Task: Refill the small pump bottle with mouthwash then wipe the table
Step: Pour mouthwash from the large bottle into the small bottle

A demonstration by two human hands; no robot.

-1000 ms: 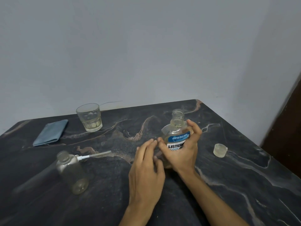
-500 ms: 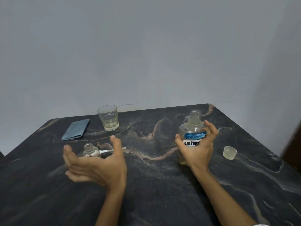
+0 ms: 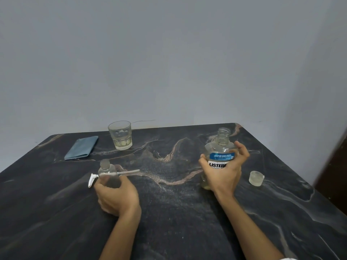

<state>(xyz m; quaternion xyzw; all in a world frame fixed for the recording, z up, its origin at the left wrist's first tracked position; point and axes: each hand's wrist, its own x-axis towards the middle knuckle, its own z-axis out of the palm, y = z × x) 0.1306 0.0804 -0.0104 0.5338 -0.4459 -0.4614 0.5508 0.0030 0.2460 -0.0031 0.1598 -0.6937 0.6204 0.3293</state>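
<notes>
My left hand (image 3: pixel 116 196) grips the small clear pump bottle (image 3: pixel 108 172), which stands upright with its neck uncovered. Its white pump head with the long tube (image 3: pixel 112 174) lies on the dark marble table (image 3: pixel 178 212) just behind the bottle. My right hand (image 3: pixel 223 171) holds the uncapped mouthwash bottle (image 3: pixel 221 147) upright by its blue and white label; a little yellowish liquid shows at its base. The bottle's clear cap (image 3: pixel 256 178) sits on the table to the right of that hand.
A drinking glass (image 3: pixel 120 135) with a little pale liquid stands at the back. A folded blue cloth (image 3: pixel 81 150) lies left of it. The table meets a grey wall behind, and a dark door edge (image 3: pixel 336 162) is at the right.
My left hand left the mouthwash bottle, swung left and closed round the small pump bottle. The right hand kept its hold on the mouthwash bottle. The camera view shifted left.
</notes>
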